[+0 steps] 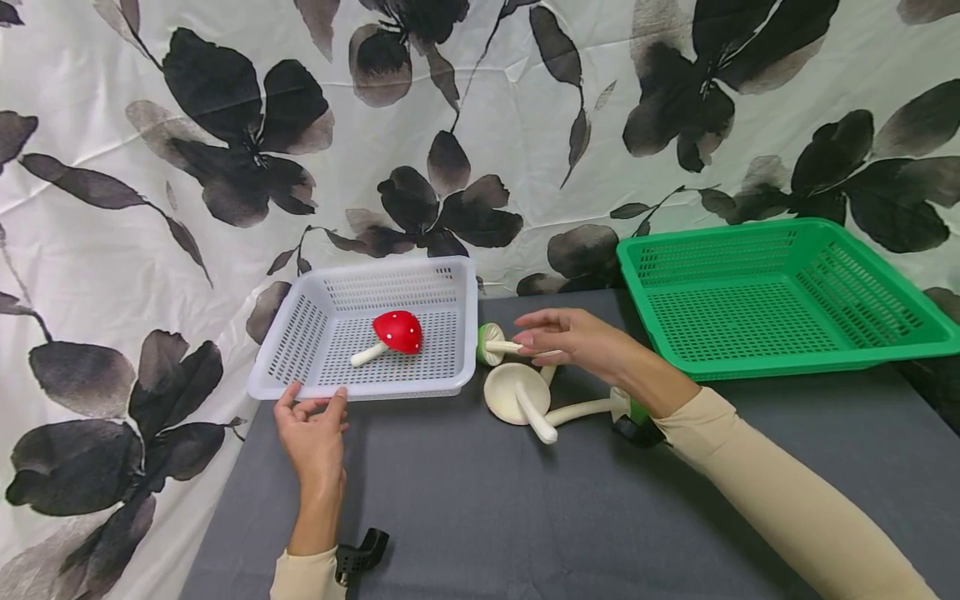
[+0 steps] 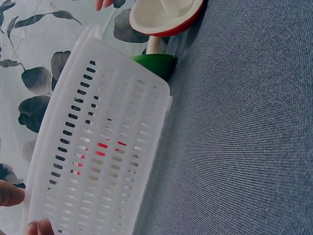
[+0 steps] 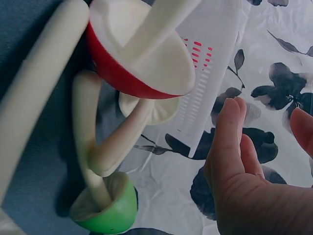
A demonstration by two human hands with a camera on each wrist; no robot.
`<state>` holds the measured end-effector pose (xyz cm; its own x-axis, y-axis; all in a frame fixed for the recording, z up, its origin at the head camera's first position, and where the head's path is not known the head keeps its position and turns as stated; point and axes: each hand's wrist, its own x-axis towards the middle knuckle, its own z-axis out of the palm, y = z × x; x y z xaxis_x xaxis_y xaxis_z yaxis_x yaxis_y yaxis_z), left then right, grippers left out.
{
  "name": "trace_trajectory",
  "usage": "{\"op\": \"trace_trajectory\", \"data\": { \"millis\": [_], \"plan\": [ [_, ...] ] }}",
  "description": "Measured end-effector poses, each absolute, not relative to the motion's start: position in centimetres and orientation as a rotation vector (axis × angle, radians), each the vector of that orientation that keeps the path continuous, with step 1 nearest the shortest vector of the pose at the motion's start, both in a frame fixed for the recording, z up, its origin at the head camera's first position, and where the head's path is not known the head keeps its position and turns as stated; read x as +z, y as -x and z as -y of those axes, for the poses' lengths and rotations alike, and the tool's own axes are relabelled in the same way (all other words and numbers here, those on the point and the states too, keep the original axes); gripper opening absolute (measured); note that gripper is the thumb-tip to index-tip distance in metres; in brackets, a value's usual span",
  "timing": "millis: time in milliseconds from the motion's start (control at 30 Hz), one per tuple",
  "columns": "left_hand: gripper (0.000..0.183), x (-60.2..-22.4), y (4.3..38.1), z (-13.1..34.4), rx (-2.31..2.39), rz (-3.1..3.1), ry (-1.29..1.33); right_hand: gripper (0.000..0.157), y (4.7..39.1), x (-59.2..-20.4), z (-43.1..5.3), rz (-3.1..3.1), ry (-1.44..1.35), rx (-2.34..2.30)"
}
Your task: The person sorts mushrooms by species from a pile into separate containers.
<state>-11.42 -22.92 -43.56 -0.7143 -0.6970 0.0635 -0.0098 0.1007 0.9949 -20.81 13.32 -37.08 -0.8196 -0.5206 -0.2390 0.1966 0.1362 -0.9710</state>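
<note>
The white basket (image 1: 405, 390) contains one red-capped mushroom (image 1: 400, 332); my left hand (image 1: 315, 437) pinches its near rim. My right hand (image 1: 573, 340), thumb spread from its fingers, hovers near loose mushrooms (image 1: 501, 396) on gray cloth (image 1: 480, 500) between this and the green basket (image 1: 738, 367).

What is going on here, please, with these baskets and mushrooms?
A person's left hand pinches the near rim of a white rectangular plastic basket, in which one red, white-spotted mushroom with a pale stem lies. The right hand hovers by several mushrooms with pale stems and red or green caps on the grey cloth; its fingers seem to grip nothing. A green rectangular plastic basket stands further right.
</note>
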Motion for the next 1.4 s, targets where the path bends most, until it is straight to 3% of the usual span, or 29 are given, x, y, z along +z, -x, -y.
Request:
{"op": "trace_trajectory", "data": {
  "millis": [767, 1400],
  "plan": [
    [0.072, -43.5, 11.3, 22.8, -1.66, 1.862, -0.689, 0.063, 17.7, -39.2, -15.9, -1.825, 0.272, -1.727],
    [0.071, -43.6, 11.3, 22.9, -1.673, 1.841, -0.671, 0.063, 15.5, -40.8, -16.5, -1.77, 0.279, -1.694]
  ]
}}
